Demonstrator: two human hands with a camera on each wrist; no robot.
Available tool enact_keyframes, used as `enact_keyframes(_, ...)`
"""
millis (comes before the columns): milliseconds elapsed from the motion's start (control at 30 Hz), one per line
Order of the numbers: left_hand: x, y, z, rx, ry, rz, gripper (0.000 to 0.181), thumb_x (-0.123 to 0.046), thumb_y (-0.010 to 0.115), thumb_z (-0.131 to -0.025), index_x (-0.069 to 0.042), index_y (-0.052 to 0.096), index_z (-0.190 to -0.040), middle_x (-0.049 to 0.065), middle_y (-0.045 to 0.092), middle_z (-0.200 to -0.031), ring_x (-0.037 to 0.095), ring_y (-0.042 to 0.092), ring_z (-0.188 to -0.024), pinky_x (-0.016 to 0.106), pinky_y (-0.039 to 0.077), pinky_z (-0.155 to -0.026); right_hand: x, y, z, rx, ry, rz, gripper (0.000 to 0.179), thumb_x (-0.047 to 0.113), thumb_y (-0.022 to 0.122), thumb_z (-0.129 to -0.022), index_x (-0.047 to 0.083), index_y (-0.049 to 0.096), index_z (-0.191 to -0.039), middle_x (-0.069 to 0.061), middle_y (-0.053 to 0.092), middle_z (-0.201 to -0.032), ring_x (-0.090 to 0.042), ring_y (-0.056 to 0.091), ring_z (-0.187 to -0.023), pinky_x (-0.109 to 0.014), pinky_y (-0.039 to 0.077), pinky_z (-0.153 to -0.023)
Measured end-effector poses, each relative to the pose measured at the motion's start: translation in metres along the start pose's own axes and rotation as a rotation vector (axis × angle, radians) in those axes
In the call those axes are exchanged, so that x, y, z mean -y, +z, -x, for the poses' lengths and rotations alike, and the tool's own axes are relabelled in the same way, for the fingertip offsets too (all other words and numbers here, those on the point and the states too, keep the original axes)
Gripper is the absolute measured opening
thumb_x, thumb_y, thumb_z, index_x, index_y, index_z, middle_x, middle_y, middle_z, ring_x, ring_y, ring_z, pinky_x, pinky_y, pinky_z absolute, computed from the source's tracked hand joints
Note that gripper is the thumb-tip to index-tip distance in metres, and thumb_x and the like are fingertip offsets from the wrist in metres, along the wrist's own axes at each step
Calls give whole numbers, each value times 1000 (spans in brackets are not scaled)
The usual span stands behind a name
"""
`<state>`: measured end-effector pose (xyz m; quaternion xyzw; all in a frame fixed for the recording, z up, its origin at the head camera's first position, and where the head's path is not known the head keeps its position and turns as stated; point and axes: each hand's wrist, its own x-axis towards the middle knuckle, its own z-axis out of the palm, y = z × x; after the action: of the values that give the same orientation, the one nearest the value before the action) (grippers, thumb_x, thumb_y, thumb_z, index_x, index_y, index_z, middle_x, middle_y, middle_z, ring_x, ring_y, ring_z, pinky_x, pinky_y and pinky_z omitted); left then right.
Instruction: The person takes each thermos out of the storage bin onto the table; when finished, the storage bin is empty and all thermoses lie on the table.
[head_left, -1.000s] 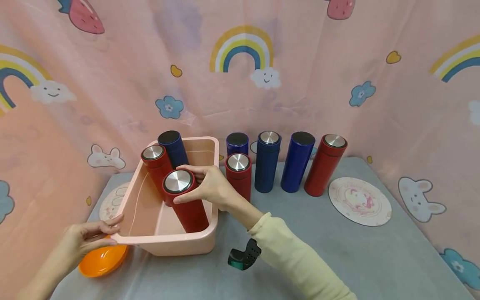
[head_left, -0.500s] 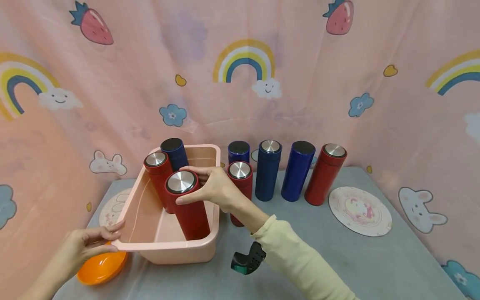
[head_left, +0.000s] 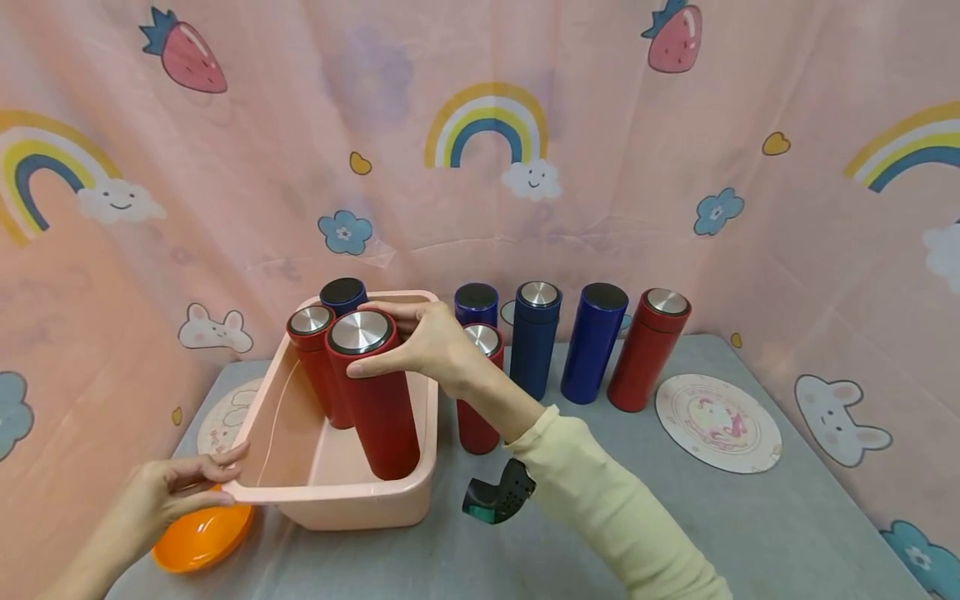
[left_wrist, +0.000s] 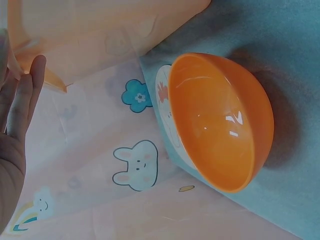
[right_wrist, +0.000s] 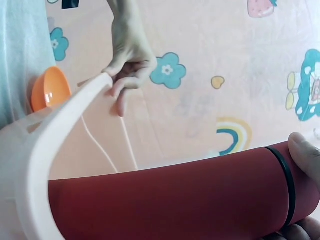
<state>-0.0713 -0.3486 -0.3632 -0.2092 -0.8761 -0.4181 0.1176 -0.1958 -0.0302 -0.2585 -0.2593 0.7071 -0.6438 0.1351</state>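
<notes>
My right hand (head_left: 431, 346) grips a red thermos (head_left: 378, 417) near its steel-topped lid, thumb on the near side. The thermos leans slightly, its lower part inside the pink bin (head_left: 360, 493). With fingers and thumb my left hand (head_left: 176, 492) pinches the bin's near left corner, also seen in the right wrist view. Farther back in the bin stand another red thermos (head_left: 318, 362) and a dark blue one with a black lid (head_left: 343, 293), partly hidden. Below my left hand lies an orange bowl (left_wrist: 220, 125).
Right of the bin stand a red thermos (head_left: 478, 425), blue ones (head_left: 536, 350), (head_left: 595, 346) and another red one (head_left: 647, 354). A round patterned mat (head_left: 718, 423) lies at right, a second mat (head_left: 225, 421) left of the bin. A printed curtain hangs behind.
The gripped red thermos has risen in the bin, my right hand going up with it. My left hand keeps its hold on the corner. The head view has tilted up a little.
</notes>
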Motion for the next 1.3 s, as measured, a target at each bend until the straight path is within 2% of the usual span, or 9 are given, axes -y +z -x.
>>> enact_keyframes(100,-1,0,-1,0,34,-5,33,15,79,-62,-10,71,-83,-22,61,-112,-14,58,-96,10,53,-67,8,-2,-1,-3,-4,4,61,4,85,-70,9,63,-126,-2,60,-124,-13,63,-104,-29,54,-89)
enact_keyframes(233,-3,-2,-5,0,90,-80,38,13,82,-57,-12,71,-83,-19,64,-110,-14,58,-96,9,53,-65,19,-5,-2,0,30,7,62,6,85,-70,12,62,-127,-4,69,-111,-14,65,-99,-29,56,-85)
enact_keyframes(300,-4,-4,-8,6,97,-111,38,12,83,-56,-12,72,-82,-18,65,-109,-15,57,-96,9,53,-64,24,-7,-2,2,28,4,62,6,85,-71,12,62,-128,-5,70,-110,-14,65,-99,-28,55,-86)
enact_keyframes(567,-7,-9,-18,61,90,-101,30,7,84,-59,-8,72,-82,-16,67,-105,-10,62,-90,10,53,-65,40,-19,-1,18,-17,-15,61,8,84,-73,12,61,-129,-3,71,-107,-14,64,-100,-28,51,-93)
enact_keyframes(700,-8,-10,-20,75,64,-108,28,4,85,-60,-8,73,-82,-15,68,-104,-9,62,-89,10,53,-65,51,-24,1,20,-34,-12,61,9,84,-73,14,61,-129,-1,71,-106,-13,63,-102,-28,49,-95)
enact_keyframes(900,-10,-12,-19,92,7,-98,25,3,83,-63,-7,73,-85,-18,67,-106,-10,61,-91,12,54,-64,70,-34,6,17,-51,-34,59,7,81,-75,12,60,-130,-5,72,-103,-17,65,-99,-29,51,-93)
enact_keyframes(1067,-9,-12,-16,80,3,-90,26,4,83,-63,-7,73,-84,-19,67,-106,-12,59,-94,11,54,-65,77,-39,8,42,-71,-45,58,7,80,-76,9,60,-129,-6,72,-102,-18,66,-99,-28,51,-92)
enact_keyframes(1300,-7,-11,-10,94,5,-42,26,7,82,-64,-6,73,-85,-18,67,-106,-12,59,-95,12,55,-65,75,-46,16,29,-41,-41,56,6,82,-74,11,63,-126,-6,72,-103,-18,66,-99,-30,50,-94)
